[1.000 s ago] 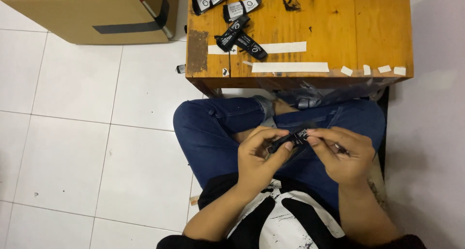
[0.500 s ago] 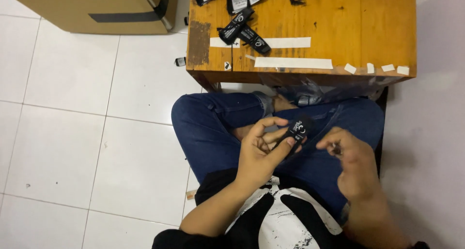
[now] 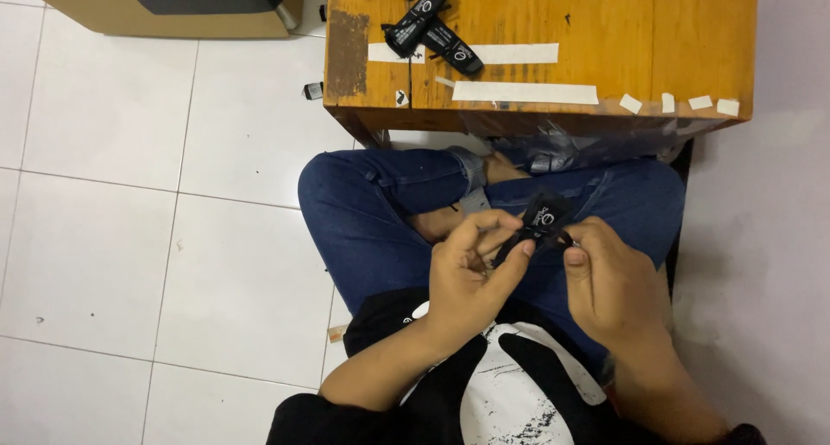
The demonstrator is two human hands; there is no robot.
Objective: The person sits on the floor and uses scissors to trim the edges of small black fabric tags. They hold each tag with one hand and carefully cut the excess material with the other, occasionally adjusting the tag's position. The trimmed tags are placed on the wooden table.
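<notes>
Now, left hand (image 3: 467, 276): pinching the small black tag (image 3: 540, 220) over the lap.
Right hand (image 3: 609, 281): fingertips pressed together at the tag's edge.
Desk (image 3: 605, 30): more black tags (image 3: 432, 30) near its front-left corner.
Risk: tag could slip floorward, since the pinch looks light.

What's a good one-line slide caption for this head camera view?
Seated cross-legged on white tile, a person pinches a small black tag between left hand and right hand, below a low wooden table.
</notes>
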